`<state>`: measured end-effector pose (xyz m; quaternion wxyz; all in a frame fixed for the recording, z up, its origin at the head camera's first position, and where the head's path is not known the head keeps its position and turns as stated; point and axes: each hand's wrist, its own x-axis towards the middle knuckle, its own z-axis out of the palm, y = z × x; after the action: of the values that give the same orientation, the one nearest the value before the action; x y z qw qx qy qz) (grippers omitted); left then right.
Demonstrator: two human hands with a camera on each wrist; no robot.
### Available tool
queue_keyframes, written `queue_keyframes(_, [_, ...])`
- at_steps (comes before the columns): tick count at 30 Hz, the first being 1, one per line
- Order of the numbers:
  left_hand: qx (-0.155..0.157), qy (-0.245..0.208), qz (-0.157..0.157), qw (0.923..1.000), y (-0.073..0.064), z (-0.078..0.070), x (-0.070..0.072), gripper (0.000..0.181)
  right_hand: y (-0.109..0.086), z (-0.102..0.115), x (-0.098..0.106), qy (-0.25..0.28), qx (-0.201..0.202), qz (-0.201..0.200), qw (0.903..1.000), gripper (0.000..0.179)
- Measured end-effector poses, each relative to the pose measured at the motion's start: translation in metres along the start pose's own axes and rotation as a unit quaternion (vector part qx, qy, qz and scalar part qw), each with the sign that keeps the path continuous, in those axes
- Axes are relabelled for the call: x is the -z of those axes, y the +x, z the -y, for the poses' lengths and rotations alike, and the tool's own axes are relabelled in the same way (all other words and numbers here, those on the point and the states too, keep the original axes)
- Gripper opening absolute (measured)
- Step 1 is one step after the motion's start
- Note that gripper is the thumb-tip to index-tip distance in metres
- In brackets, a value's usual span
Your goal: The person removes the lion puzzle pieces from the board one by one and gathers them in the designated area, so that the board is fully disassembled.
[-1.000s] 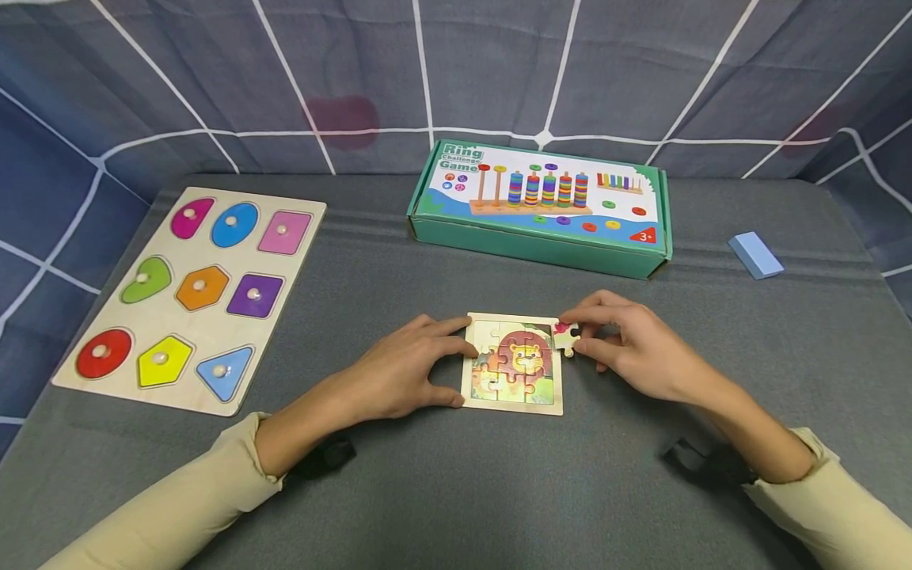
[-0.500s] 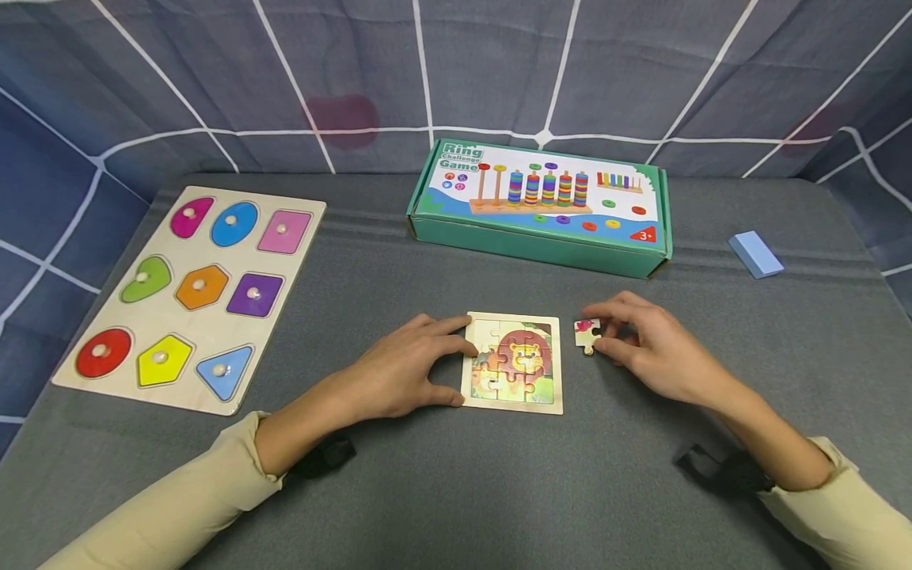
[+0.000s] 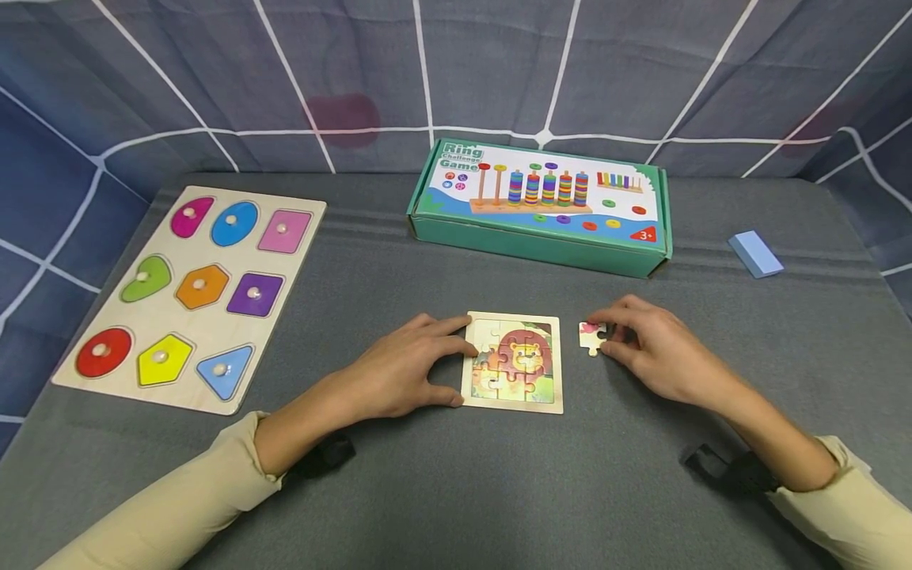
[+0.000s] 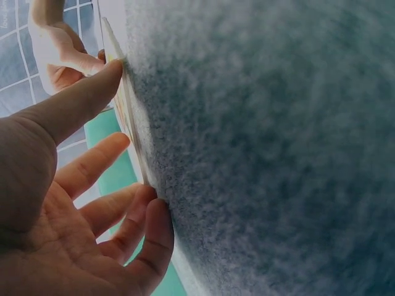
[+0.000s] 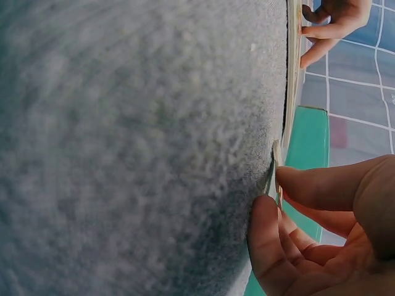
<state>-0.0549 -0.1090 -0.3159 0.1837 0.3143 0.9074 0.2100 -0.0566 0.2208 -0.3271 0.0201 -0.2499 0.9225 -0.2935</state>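
Observation:
A small wooden jigsaw puzzle (image 3: 527, 360) with a lion picture lies in its pale frame near the middle of the table. At the frame's left edge rests my left hand (image 3: 400, 368), fingers spread, with the thumb near the lower corner and the index finger at the upper one. My right hand (image 3: 659, 348) pinches a puzzle piece (image 3: 591, 336) between thumb and fingers, a short way right of the frame. The piece is pale with a pink patch. Seen from the right wrist, the piece (image 5: 277, 154) is edge-on, low over the grey tabletop.
A wooden shape board (image 3: 235, 332) with coloured knobbed shapes lies at the left. Behind the puzzle stands a green Ring Game box (image 3: 534, 245). A light blue block (image 3: 757, 255) sits at the far right, and a grid-patterned curtain (image 3: 484, 71) hangs along the back.
My right hand has drawn the puzzle piece away to the right from the frame's upper right edge, moving only slightly in the last half second. My left hand has stayed put.

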Motion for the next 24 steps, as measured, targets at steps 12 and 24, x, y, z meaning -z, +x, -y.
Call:
queue_keyframes(12, [0.000,0.003,0.001,1.0000,-0.001,-0.001,0.000,0.056,0.001,0.004,0.000,-0.024,-0.047,0.026,0.9983,0.033])
queue_keyframes(24, [-0.002,-0.019,0.005,0.9998,-0.001,0.002,0.000,0.050,0.003,0.017,-0.001,-0.034,-0.045,0.010,0.9984,0.028])
